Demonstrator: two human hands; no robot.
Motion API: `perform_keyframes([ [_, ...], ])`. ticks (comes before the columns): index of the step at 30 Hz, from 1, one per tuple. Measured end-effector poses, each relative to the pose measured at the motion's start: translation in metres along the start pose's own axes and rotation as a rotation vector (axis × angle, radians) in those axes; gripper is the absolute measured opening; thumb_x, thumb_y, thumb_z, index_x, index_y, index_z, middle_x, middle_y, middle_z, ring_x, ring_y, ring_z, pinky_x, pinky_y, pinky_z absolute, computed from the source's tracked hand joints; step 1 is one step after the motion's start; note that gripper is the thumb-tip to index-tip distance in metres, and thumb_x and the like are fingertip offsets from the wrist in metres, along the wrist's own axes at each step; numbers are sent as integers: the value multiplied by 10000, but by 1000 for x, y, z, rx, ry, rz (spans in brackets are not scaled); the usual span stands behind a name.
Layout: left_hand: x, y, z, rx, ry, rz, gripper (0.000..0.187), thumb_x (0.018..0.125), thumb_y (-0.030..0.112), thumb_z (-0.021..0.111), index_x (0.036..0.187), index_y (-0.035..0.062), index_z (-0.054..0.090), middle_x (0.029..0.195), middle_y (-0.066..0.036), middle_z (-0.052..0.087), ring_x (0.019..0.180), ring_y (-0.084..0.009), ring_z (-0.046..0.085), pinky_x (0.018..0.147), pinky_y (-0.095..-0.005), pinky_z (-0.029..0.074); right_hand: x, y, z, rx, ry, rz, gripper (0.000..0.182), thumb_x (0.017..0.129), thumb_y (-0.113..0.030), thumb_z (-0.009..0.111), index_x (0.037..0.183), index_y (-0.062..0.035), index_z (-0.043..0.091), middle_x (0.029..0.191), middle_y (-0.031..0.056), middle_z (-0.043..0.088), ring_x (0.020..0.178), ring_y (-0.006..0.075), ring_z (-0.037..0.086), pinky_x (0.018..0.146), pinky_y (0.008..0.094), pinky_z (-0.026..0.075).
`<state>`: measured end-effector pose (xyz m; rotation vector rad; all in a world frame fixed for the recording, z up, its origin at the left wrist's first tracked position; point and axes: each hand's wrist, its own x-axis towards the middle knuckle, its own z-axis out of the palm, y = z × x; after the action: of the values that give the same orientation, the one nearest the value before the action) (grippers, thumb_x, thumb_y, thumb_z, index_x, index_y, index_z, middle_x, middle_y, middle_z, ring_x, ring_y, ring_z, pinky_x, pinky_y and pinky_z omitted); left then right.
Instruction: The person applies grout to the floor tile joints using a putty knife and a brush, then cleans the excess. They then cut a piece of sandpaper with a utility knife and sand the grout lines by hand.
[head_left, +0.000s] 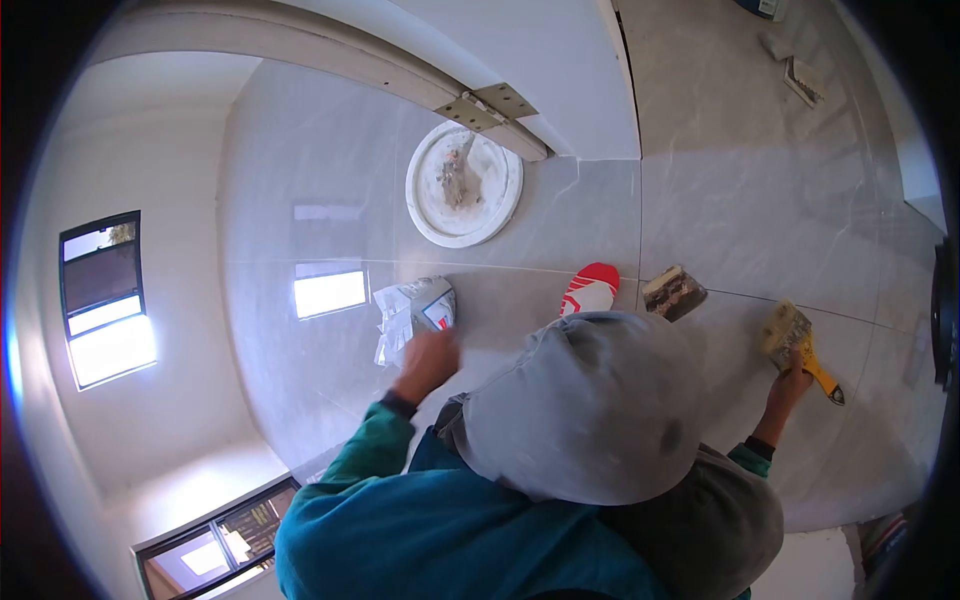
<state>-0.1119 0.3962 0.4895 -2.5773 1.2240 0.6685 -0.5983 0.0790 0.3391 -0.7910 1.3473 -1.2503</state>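
Note:
My left hand is closed at the lower edge of a crumpled white and grey plastic bag with a blue and red print. The fingers are partly hidden, and the fist overlaps the bag. Out to the right, my right hand grips a wide paintbrush by its yellow handle. Its pale, caked bristles point up and left, low over the grey floor tiles. A worn brown block with a pale top lies left of the brush.
A round white lid with crumbly residue rests on the tiles below a hinged door. A notched scraper lies at the upper right. Between my hands, a red and white toe shows beyond the grey hood.

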Motion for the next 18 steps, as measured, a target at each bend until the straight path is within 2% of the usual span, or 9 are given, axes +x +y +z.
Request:
perform_keyframes([
  [1, 21, 27, -1, -81, 25, 84, 194, 785, 200, 495, 893, 79, 600, 762, -171, 612, 664, -360, 598, 592, -480, 470, 1, 1, 2, -9, 10, -9, 391, 794, -93, 646, 1105, 61, 465, 1052, 106, 550, 923, 182, 571, 791, 303, 471],
  [2, 36, 60, -21, -91, -32, 194, 341, 792, 197, 480, 1093, 48, 538, 931, -169, 605, 696, -363, 602, 609, -481, 468, 0, -3, 6, -13, 10, -10, 391, 794, -93, 646, 1105, 61, 465, 1052, 106, 550, 923, 182, 571, 791, 303, 471],
  [3, 72, 69, 7, -190, 16, 99, 535, 789, 194, 486, 1276, 3, 373, 1017, -186, 553, 783, -347, 584, 678, -476, 458, -4, -6, 13, -24, 3, -15, 397, 792, -93, 649, 1107, 58, 460, 1044, 99, 547, 913, 173, 567, 776, 295, 468],
  [5, 122, 77, 50, -202, 396, 154, 654, 791, 214, 483, 1357, 0, 234, 993, -218, 504, 860, -355, 524, 712, -483, 431, -13, -18, 19, -36, 0, -27, 403, 790, -94, 652, 1110, 55, 456, 1036, 92, 545, 903, 164, 564, 762, 286, 464],
  [8, 168, 80, 79, -150, 447, 20, 712, 783, 243, 477, 1380, -2, 177, 959, -242, 457, 886, -370, 464, 714, -494, 397, -24, -31, 19, -145, -29, -21, 338, 801, -84, 636, 1066, 74, 496, 998, 87, 559, 880, 149, 564, 750, 268, 459],
  [10, 176, 81, 83, -153, 406, -11, 746, 787, 273, 483, 1389, 1, 136, 986, -256, 440, 906, -386, 452, 748, -503, 381, -29, -36, 6, -228, -38, 53, 336, 805, -91, 633, 1068, 62, 490, 971, 80, 555, 867, 137, 557, 744, 260, 455],
  [14, 188, 87, 85, -215, 332, -136, 791, 784, 307, 489, 1405, 28, 86, 1016, -265, 403, 936, -406, 415, 793, -512, 340, -32, -21, -14, -327, 26, 28, 310, 811, -95, 625, 1050, 49, 491, 936, 71, 550, 839, 132, 552, 731, 254, 452],
  [16, 189, 91, 82, -247, 286, -163, 793, 768, 302, 482, 1407, 44, 89, 1018, -263, 402, 941, -398, 407, 784, -513, 329, -50, -25, -3, -278, 79, 10, 301, 786, -121, 655, 1001, 10, 490, 901, 48, 536, 756, 97, 514, 615, 229, 415],
  [18, 192, 94, 82, -298, 268, -213, 819, 749, 299, 504, 1412, 67, 84, 1009, -256, 401, 928, -393, 400, 775, -515, 310, -65, -24, -5, -302, 127, 20, 293, 785, -120, 654, 994, 7, 492, 886, 41, 531, 737, 92, 504, 599, 221, 405],
])
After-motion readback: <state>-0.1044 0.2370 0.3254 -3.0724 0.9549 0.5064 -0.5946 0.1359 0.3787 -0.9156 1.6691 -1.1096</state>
